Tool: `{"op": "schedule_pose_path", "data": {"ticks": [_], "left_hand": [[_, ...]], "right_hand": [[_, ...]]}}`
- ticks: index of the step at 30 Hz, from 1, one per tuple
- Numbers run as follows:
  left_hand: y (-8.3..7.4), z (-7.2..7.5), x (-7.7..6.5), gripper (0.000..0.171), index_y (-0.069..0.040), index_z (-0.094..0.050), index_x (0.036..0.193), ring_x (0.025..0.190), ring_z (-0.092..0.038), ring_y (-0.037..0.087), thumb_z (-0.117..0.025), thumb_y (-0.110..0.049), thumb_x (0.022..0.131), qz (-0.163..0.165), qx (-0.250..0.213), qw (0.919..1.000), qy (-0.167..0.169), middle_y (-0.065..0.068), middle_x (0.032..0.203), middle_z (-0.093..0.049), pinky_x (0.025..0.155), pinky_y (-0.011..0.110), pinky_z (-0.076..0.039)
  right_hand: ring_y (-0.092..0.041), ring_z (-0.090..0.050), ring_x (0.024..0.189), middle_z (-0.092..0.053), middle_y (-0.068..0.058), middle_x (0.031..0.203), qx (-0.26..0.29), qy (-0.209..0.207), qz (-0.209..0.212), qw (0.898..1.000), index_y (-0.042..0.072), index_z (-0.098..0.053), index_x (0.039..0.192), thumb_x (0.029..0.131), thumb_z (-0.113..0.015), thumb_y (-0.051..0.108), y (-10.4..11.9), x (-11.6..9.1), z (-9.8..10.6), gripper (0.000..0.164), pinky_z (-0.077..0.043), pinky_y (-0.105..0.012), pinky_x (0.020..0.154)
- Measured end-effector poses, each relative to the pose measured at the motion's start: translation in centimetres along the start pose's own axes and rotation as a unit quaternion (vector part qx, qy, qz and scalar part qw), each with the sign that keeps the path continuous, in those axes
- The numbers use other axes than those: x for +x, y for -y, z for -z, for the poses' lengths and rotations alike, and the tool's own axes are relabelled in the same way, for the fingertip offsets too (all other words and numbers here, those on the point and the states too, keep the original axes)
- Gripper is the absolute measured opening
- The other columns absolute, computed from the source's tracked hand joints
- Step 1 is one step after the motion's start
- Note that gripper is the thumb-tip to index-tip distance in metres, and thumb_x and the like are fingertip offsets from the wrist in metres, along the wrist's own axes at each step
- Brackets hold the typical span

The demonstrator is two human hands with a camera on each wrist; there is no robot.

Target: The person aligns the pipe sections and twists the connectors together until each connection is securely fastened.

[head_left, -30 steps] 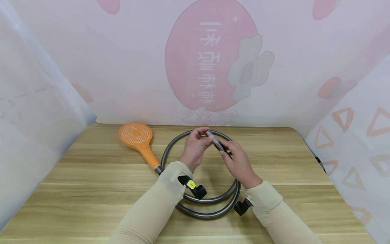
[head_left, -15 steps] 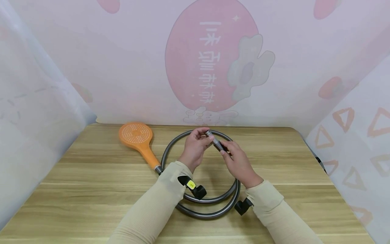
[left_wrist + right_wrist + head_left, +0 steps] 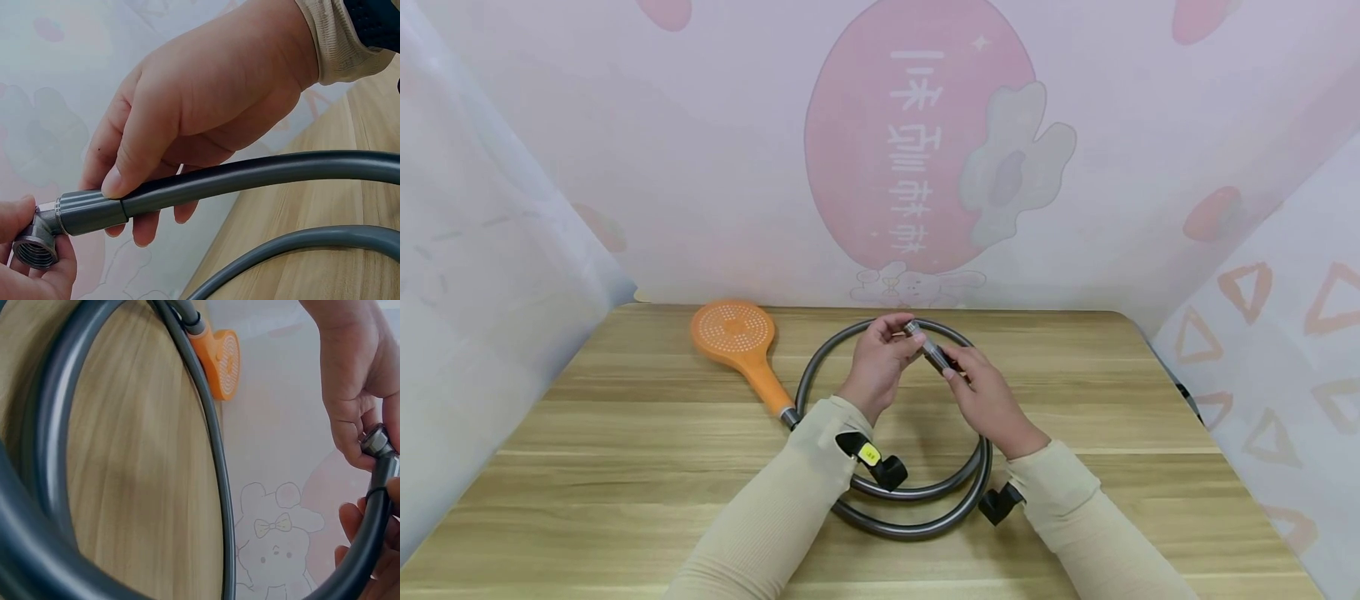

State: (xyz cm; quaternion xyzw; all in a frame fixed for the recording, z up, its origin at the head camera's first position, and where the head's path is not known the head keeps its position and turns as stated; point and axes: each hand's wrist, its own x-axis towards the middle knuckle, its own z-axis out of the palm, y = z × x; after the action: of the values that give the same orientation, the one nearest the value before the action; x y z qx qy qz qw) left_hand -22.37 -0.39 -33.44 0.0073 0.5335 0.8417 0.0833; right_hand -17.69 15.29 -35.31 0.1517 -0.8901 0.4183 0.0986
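My left hand (image 3: 876, 367) pinches a silvery metal elbow fitting (image 3: 45, 236) whose threaded mouth faces the camera in the left wrist view. Joined to that elbow is the ribbed grey end sleeve (image 3: 94, 211) of a dark grey shower hose (image 3: 269, 175). My right hand (image 3: 988, 404) grips the hose at this sleeve, thumb on top and fingers underneath. Both hands are raised over the far middle of the table. In the right wrist view, the left fingers close around the metal fitting (image 3: 376, 441), and the right hand is partly hidden behind the hose.
The hose lies in a loose coil (image 3: 917, 529) on the wooden table (image 3: 587, 500), under my arms. At its other end an orange shower head (image 3: 730, 333) lies face up at the back left. A printed curtain (image 3: 737, 167) stands behind the table.
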Motion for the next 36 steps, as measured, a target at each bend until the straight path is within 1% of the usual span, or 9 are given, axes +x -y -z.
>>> {"op": "schedule_pose_path", "data": {"ticks": [5, 10, 13, 18, 23, 29, 36], "left_hand": [[-0.09, 0.05, 0.04, 0.028, -0.001, -0.055, 0.115, 0.084, -0.055, 0.013, -0.061, 0.009, 0.089, -0.001, -0.002, 1.0, -0.007, 0.004, 0.099, -0.054, 0.078, 0.025, -0.051], [-0.22, 0.06, -0.04, 0.028, -0.001, -0.055, 0.114, 0.085, -0.056, 0.013, -0.06, 0.01, 0.089, 0.003, -0.007, 0.9999, -0.011, 0.004, 0.099, -0.054, 0.079, 0.026, -0.051], [-0.26, 0.08, -0.05, 0.028, -0.002, -0.055, 0.115, 0.086, -0.055, 0.014, -0.06, 0.009, 0.089, 0.006, -0.006, 0.9999, -0.014, 0.004, 0.099, -0.054, 0.08, 0.027, -0.051], [-0.29, 0.11, -0.03, 0.03, -0.002, -0.056, 0.116, 0.087, -0.055, 0.014, -0.061, 0.009, 0.089, 0.009, -0.001, 0.9998, -0.016, 0.004, 0.1, -0.053, 0.082, 0.028, -0.052], [-0.41, 0.05, -0.06, 0.03, -0.003, -0.056, 0.115, 0.087, -0.056, 0.014, -0.061, 0.009, 0.088, 0.012, -0.007, 0.9998, -0.016, 0.004, 0.1, -0.054, 0.082, 0.028, -0.052], [-0.42, 0.09, -0.02, 0.029, -0.003, -0.056, 0.113, 0.087, -0.055, 0.014, -0.061, 0.011, 0.088, 0.011, -0.011, 0.9998, -0.014, 0.004, 0.099, -0.053, 0.08, 0.027, -0.052], [-0.46, 0.01, -0.1, 0.028, -0.003, -0.056, 0.112, 0.087, -0.056, 0.014, -0.061, 0.01, 0.088, 0.014, -0.009, 0.9997, -0.015, 0.005, 0.1, -0.054, 0.08, 0.027, -0.052]], "right_hand": [[-0.027, -0.056, 0.107, -0.058, -0.015, 0.121, 0.011, -0.004, -0.016, 1.0, -0.001, -0.053, 0.134, 0.1, -0.052, 0.01, 0.3, 0.11, 0.11, 0.036, -0.049, -0.042, 0.082], [-0.028, -0.056, 0.108, -0.056, -0.016, 0.121, 0.039, -0.019, -0.029, 0.999, -0.001, -0.051, 0.135, 0.096, -0.059, 0.012, 0.46, 0.13, 0.14, 0.041, -0.048, -0.043, 0.084], [-0.028, -0.056, 0.107, -0.056, -0.016, 0.122, 0.05, -0.032, -0.027, 0.998, 0.0, -0.052, 0.134, 0.093, -0.063, 0.012, 0.54, 0.06, 0.16, 0.044, -0.047, -0.043, 0.085], [-0.028, -0.057, 0.106, -0.056, -0.016, 0.124, 0.044, -0.044, -0.013, 0.998, 0.0, -0.054, 0.132, 0.089, -0.069, 0.01, 0.61, -0.08, 0.13, 0.047, -0.046, -0.043, 0.085], [-0.028, -0.057, 0.105, -0.057, -0.015, 0.122, 0.031, -0.048, 0.002, 0.998, 0.001, -0.057, 0.129, 0.086, -0.073, 0.009, 0.66, -0.05, 0.03, 0.047, -0.047, -0.046, 0.084], [-0.027, -0.056, 0.104, -0.058, -0.012, 0.117, 0.015, -0.046, 0.009, 0.999, 0.004, -0.059, 0.128, 0.084, -0.075, 0.007, 0.61, -0.04, -0.14, 0.046, -0.047, -0.046, 0.085], [-0.026, -0.056, 0.104, -0.058, -0.012, 0.119, 0.009, -0.051, 0.008, 0.999, 0.004, -0.059, 0.128, 0.085, -0.074, 0.006, 0.63, -0.1, -0.32, 0.046, -0.049, -0.046, 0.085]]}}
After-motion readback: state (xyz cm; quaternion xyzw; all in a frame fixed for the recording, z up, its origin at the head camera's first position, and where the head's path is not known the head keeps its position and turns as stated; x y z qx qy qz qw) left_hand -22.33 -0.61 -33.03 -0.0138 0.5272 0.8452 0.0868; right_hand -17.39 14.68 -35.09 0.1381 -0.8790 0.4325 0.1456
